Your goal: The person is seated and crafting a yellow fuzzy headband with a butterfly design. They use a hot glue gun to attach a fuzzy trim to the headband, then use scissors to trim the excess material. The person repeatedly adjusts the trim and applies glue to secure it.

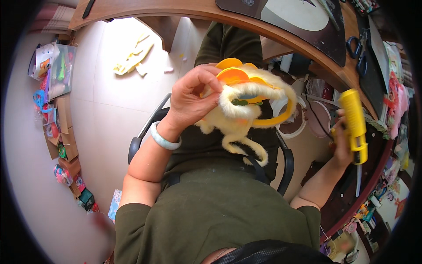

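My left hand, with a pale bangle at its wrist, pinches a fluffy cream craft piece over my lap. Orange petals stand out at its top, and a smooth yellow band loops off its right side. Furry strips hang below it. Out to the right, my right hand is wrapped round a yellow glue gun, apart from the craft piece. A translucent glue stick juts from the gun's lower end. Some of the right fingers are hidden behind the gun.
A wooden desk curves across the far side, bearing a dark mat and blue-handled scissors. Yellow fabric scraps lie on the floor. Boxes and bags line the left. A black cord runs near the gun; chair armrests flank me.
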Motion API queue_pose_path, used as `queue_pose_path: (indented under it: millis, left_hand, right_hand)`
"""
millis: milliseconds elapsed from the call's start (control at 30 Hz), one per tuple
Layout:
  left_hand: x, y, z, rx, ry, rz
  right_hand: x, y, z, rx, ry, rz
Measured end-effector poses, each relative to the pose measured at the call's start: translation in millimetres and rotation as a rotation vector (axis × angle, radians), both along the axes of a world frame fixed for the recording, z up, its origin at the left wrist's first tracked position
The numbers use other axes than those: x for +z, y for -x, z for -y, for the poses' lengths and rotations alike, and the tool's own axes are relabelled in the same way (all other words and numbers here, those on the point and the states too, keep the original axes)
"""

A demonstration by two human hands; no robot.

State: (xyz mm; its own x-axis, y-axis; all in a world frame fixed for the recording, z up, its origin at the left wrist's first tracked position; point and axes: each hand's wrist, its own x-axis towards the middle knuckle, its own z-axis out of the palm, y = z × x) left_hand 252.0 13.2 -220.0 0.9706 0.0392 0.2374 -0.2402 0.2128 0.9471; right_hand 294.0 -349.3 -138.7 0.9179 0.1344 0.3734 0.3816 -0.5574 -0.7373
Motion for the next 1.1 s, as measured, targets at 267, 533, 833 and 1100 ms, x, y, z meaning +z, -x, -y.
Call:
queue_pose_path:
  millis: [267, 533, 833, 1100]
  left_hand:
    - [2.5, 5.9, 4.3, 0.039, -0.045, 0.023]
    - [4.0, 8.6, 7.1, 0.109, -0.125, 0.085]
    - [-1.3, 12.8, 8.0, 0.172, -0.123, 0.07]
    - [2.6, 13.3, 11.0, 0.2, -0.193, 0.124]
  right_hand:
    - [60.5, -174.3, 98.8, -0.54, 0.759, 0.412]
    - [29.1, -247.9, 147.8, -0.598, 0.932, 0.003]
    - [4.5, 16.4, -152.0, 0.375, 0.273, 0.157]
    - [-9.9, 30.0, -176.5, 0.402, 0.296, 0.1]
